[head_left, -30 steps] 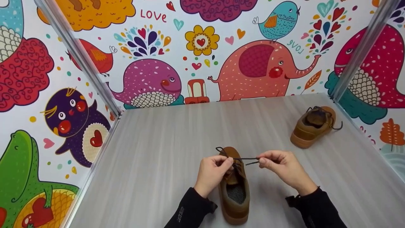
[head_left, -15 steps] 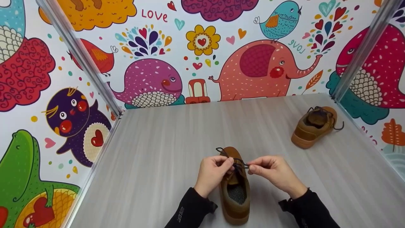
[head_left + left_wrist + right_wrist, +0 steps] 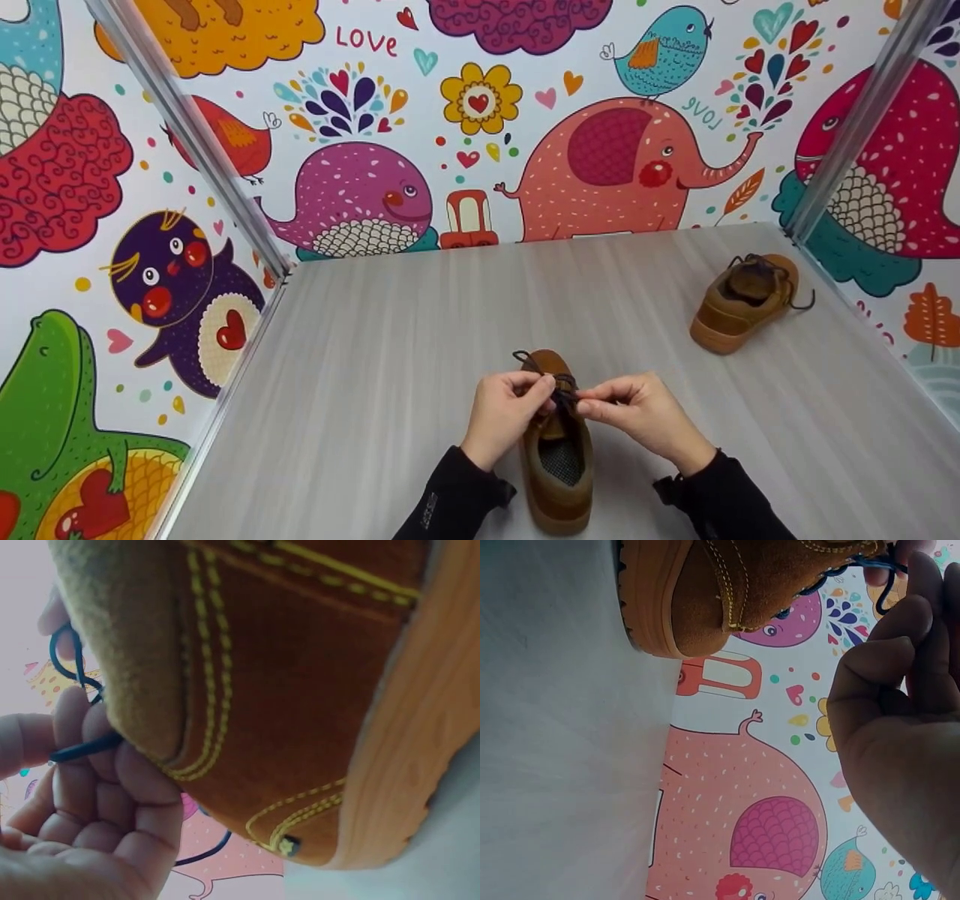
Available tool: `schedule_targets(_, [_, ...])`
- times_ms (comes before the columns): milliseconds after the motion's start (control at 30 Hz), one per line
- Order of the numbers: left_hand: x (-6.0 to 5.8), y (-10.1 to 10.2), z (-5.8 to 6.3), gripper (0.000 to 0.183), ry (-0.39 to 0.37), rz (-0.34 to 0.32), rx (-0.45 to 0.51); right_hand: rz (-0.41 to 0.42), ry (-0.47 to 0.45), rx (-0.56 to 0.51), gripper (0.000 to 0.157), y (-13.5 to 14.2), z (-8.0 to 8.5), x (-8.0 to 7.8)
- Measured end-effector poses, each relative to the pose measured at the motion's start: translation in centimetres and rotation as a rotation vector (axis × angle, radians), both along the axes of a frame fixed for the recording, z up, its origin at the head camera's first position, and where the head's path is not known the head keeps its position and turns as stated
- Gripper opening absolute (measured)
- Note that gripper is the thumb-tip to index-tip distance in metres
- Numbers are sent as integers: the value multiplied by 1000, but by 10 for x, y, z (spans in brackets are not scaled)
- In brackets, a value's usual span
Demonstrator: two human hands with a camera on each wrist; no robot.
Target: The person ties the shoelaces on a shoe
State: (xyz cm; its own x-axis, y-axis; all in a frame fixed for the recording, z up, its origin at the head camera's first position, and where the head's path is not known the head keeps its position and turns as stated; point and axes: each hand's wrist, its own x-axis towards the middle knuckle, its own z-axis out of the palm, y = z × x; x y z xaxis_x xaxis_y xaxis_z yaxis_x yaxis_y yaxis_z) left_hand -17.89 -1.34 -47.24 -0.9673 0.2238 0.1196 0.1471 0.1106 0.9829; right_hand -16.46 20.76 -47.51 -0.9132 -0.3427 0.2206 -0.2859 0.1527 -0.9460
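Note:
A brown shoe [image 3: 559,495] with yellow stitching stands on the table, toe pointing away. Its dark shoelace [image 3: 525,360] has a loop sticking out past the left fingers. My left hand [image 3: 501,409] pinches the lace above the tongue between thumb and forefinger; in the left wrist view a piece of dark lace [image 3: 86,748] crosses the curled fingers. From the right side, my right hand [image 3: 649,416] pinches the lace close to the left fingertips. The right wrist view shows that hand [image 3: 900,682] with curled fingers by a lace loop [image 3: 886,596]. The knot itself is partly hidden by the fingers.
A second brown shoe [image 3: 739,307] with dark laces stands at the back right of the grey table [image 3: 360,390]. Walls printed with cartoon animals [image 3: 607,180] rise at the back and both sides, with metal corner posts [image 3: 202,142].
My right hand has moved left and slightly down, from holding the lace stretched out to the right to beside the left fingers. The left hand has stayed in place.

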Motion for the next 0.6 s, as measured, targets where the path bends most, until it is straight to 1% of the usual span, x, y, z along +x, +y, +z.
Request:
schedule_targets(100, [1,1,0,21,28,3,1,-33,33,35,14,-6,3,1])
schedule_targets(200, [1,1,0,20,67,7,-14,-48,106,61,13,-14,11,4])
schedule_targets(300, [2,2,0,18,94,17,-32,-43,172,73,14,-19,19,7])
schedule_targets(367, [2,3,0,17,95,21,-35,-20,191,65,15,-21,22,7])
schedule_targets(433, [2,3,0,17,86,20,-30,9,195,46,15,-20,22,7])
schedule_targets(500, [2,4,1,16,70,17,-19,10,178,29,13,-19,22,5])
schedule_targets(567, [4,4,5,16,54,16,-8,-36,136,22,12,-18,21,3])
schedule_targets(600, [6,4,9,16,51,15,-2,-71,107,24,12,-17,21,2])
